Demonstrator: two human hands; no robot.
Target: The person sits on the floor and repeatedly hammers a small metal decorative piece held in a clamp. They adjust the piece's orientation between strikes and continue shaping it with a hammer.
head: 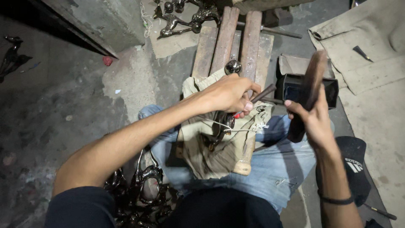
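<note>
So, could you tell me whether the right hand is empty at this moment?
No, the right hand is gripping a dark wooden mallet, raised beside the left hand, which holds a chisel.

Dark short sleeves, blue jeans, black wristband

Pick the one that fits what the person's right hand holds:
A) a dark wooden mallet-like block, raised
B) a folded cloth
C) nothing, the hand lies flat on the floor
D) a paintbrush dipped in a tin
A: the right hand grips a dark wooden block lifted upright beside the lap, while the left hand holds a dark-handled tool down on the shiny metal piece lying on the cloth.
</note>
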